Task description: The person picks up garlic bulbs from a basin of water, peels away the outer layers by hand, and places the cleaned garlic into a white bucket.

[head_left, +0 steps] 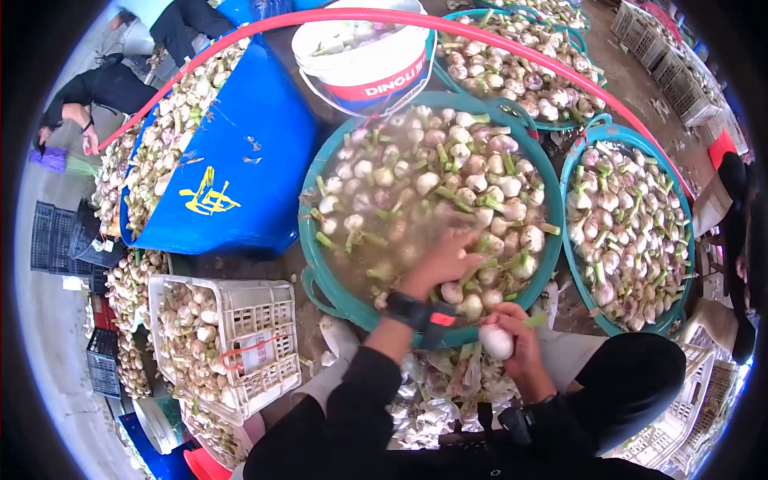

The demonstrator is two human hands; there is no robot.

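My left hand (446,260) reaches over a large teal tub (310,232), its fingers blurred but apart, with nothing visible held in them. Garlic bulbs with green stalks (468,188) float and pile in the tub's murky water, the heap thicker on its right side. Close to the tub's near rim, my right hand (520,348) is closed around a white garlic bulb (497,342) that has a short green stem. Garlic peelings (456,384) lie below the hands, between my knees.
A white bucket (360,60) stands behind the tub. Another garlic-filled tub (570,240) is on the right. Left are a blue tarp (264,152) and a white crate (260,320) of bulbs. A red hose (384,14) arches across. Other people work nearby.
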